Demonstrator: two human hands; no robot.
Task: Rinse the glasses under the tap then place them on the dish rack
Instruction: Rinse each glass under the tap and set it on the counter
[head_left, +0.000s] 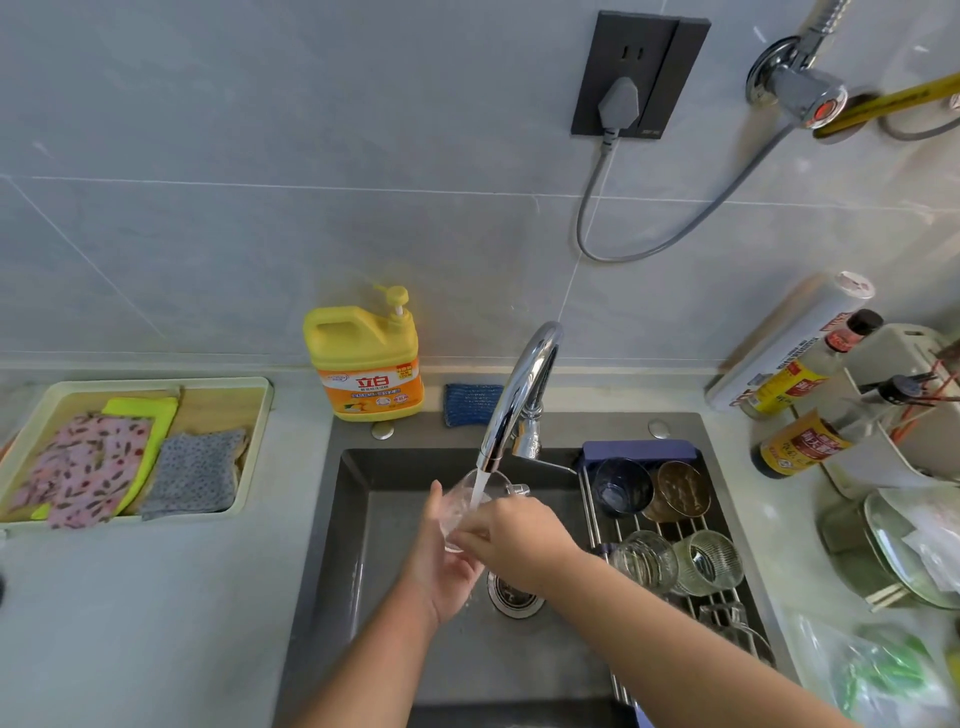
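Glass (467, 506) under the running tap (519, 395), both hands on it.
Left hand (441, 564) cups it from below, right hand (519, 545) grips its side; rack (675, 527) at right holds other glasses (675, 561); far back, yellow bottle (366, 364) reads 立白.

Colour findings:
Clear glass (458, 512) in my grip; yellow-orange detergent jug (363, 358), eleven o'clock; pink leaf-print cloth (85, 467), nine o'clock.

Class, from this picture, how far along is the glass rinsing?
Done: a blue glass, a brown glass and two ribbed clear glasses lie on the dish rack. In hand: the left hand and right hand hold a clear glass under the running tap. Left: setting it on the rack; no other unrinsed glass shows.
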